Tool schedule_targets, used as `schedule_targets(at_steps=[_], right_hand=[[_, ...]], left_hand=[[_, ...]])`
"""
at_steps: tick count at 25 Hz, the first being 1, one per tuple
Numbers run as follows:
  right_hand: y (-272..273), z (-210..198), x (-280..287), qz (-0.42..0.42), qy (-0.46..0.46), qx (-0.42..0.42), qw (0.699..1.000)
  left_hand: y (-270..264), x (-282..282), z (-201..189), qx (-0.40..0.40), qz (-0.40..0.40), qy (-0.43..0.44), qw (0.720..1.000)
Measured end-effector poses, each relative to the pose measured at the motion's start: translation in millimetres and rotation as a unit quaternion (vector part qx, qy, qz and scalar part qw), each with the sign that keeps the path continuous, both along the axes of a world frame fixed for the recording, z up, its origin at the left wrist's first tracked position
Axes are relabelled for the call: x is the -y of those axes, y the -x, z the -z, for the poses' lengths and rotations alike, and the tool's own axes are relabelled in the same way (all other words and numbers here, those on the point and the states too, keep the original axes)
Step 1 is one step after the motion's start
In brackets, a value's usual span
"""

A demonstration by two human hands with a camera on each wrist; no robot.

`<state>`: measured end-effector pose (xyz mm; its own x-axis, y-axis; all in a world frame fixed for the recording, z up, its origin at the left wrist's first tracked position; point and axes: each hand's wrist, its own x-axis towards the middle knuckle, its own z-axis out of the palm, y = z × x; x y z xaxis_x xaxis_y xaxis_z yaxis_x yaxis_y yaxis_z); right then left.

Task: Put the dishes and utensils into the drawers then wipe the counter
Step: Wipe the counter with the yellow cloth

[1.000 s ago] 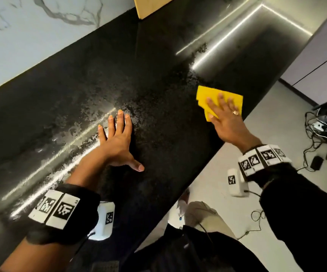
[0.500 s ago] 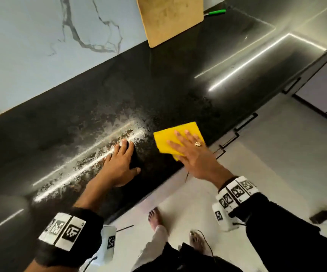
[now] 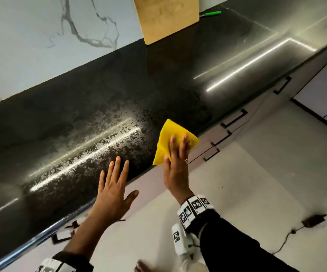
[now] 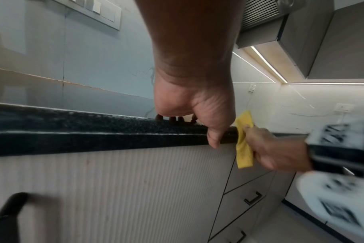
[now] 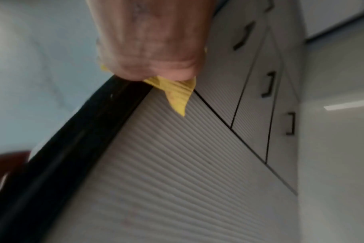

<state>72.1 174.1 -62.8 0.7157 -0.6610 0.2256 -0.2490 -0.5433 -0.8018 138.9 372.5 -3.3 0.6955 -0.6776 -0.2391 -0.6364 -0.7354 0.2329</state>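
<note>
A yellow cloth (image 3: 170,132) lies on the black speckled counter (image 3: 80,124) at its front edge. One corner hangs over the edge, as the left wrist view (image 4: 243,148) and the right wrist view (image 5: 177,93) show. My right hand (image 3: 176,163) presses on the cloth with straight fingers. My left hand (image 3: 113,185) is spread flat just left of it. Its fingertips rest on the counter top and its thumb (image 4: 214,141) points down past the edge. Wet streaks shine on the counter left of the cloth. No dishes or utensils are in view.
A wooden cutting board (image 3: 168,18) leans on the marble wall at the back, with a green pen (image 3: 212,13) beside it. Closed ribbed drawers with black handles (image 3: 233,119) run below the counter. Cables and an adapter (image 3: 314,220) lie on the floor at right.
My right hand has slid the cloth left and toward me to the counter's front edge. My left hand has drawn back from mid-counter to the edge.
</note>
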Motion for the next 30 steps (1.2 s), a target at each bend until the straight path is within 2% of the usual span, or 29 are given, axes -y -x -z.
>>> schedule_targets(at_steps=[1, 3, 4, 5, 9, 12, 14, 17, 19, 21, 24, 26, 30], right_hand=[[-14.8, -7.6, 7.1, 0.073, -0.095, 0.04, 0.992], [-42.5, -27.5, 21.6, 0.189, -0.25, 0.094, 0.945], [-54.1, -35.6, 19.6, 0.218, -0.287, 0.096, 0.928], [-61.3, -39.3, 10.6, 0.226, -0.298, 0.086, 0.923], [-49.0, -22.7, -87.8, 0.137, -0.185, 0.075, 0.97], [-32.5, -12.6, -157.2, 0.069, -0.164, 0.073, 0.981], [-28.0, -4.2, -195.8, 0.036, -0.082, 0.043, 0.995], [-19.2, 12.1, -273.0, -0.035, 0.016, -0.018, 0.999], [-9.4, 25.1, -310.9, -0.121, 0.105, -0.05, 0.986], [-8.0, 34.2, -329.3, -0.245, 0.239, -0.06, 0.938], [-26.0, 25.8, -351.6, -0.385, 0.425, -0.033, 0.819], [-46.1, 10.8, -380.9, -0.446, 0.52, 0.014, 0.728], [-82.6, -7.0, -467.3, -0.583, 0.615, 0.043, 0.529]], left_hand=[[3.1, -8.8, 1.4, 0.001, 0.007, 0.005, 1.0], [7.7, -31.9, 1.2, 0.004, 0.022, 0.02, 1.0], [8.2, -47.6, -0.1, 0.012, 0.028, 0.026, 0.999], [9.4, -63.2, -1.1, 0.023, 0.032, 0.035, 0.999], [26.9, -141.4, 1.4, 0.045, -0.013, 0.06, 0.997], [55.2, -208.6, 9.7, 0.067, -0.123, 0.112, 0.984], [70.7, -245.1, 9.9, 0.078, -0.179, 0.144, 0.97], [98.9, -310.5, 18.3, 0.118, -0.247, 0.154, 0.949], [121.8, -351.4, 20.0, 0.154, -0.297, 0.159, 0.929], [138.4, -387.1, 16.3, 0.183, -0.323, 0.158, 0.915], [150.5, -433.2, 8.8, 0.172, -0.365, 0.143, 0.904], [155.0, -461.5, 8.6, 0.166, -0.421, 0.136, 0.882], [155.4, -497.1, 23.9, 0.113, -0.511, 0.192, 0.83]])
